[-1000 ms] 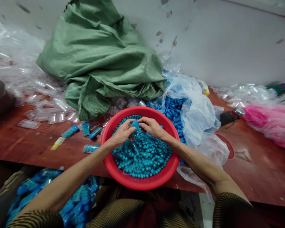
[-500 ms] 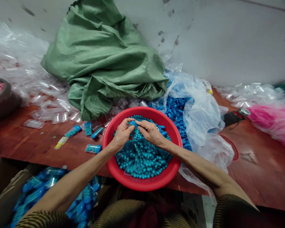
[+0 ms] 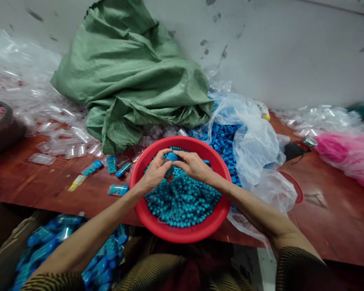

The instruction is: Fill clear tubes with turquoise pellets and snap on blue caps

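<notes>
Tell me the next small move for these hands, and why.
Probably press the blue cap firmly down. The left hand and right hand both grip it above the red bowl; the filled tubes to the bowl's left have blue ends, and the grip hides whether the cap is seated.

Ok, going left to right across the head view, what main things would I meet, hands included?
Grey bowl → yellow label → blue tubes → left hand → blue cap → right hand → white bag → pink bundle.
</notes>
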`<action>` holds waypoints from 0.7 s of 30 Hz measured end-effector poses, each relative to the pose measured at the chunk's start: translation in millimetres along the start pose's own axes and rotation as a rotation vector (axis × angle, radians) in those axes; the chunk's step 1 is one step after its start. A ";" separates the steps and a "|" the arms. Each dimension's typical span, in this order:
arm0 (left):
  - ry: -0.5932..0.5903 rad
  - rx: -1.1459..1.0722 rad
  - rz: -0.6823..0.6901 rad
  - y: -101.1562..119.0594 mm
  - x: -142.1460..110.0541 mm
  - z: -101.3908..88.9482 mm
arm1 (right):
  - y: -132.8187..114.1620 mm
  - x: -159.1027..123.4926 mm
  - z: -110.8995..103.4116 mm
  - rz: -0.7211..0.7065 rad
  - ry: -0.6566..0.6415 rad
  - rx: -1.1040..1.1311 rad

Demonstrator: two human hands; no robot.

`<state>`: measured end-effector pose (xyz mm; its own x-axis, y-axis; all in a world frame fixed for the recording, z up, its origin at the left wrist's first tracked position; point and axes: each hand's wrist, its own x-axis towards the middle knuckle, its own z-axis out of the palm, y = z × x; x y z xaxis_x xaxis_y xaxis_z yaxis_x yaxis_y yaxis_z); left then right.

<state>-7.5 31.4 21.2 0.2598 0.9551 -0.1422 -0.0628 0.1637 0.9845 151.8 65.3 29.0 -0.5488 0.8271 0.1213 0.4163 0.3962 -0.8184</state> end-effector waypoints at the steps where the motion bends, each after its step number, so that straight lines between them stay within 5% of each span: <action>1: 0.026 -0.020 0.026 0.1 1.1 0.6 | -3.6 -2.1 3.7 -0.043 -0.021 -0.106; 9: 0.152 -0.093 0.141 9.0 17.1 -2.8 | -30.0 10.4 14.0 0.012 -0.028 -0.678; 16: 0.334 -0.045 0.125 3.7 15.4 -2.7 | -25.0 19.6 27.0 -0.028 -0.027 -0.616; 21: 0.280 0.144 0.002 19.5 -14.2 -47.0 | -15.6 28.9 16.1 -0.172 -0.257 -0.430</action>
<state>-57.7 32.6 37.6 -0.0173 0.9895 -0.1434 0.0796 0.1444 0.9863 117.8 76.7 36.2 -0.7730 0.6327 0.0473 0.5348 0.6899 -0.4880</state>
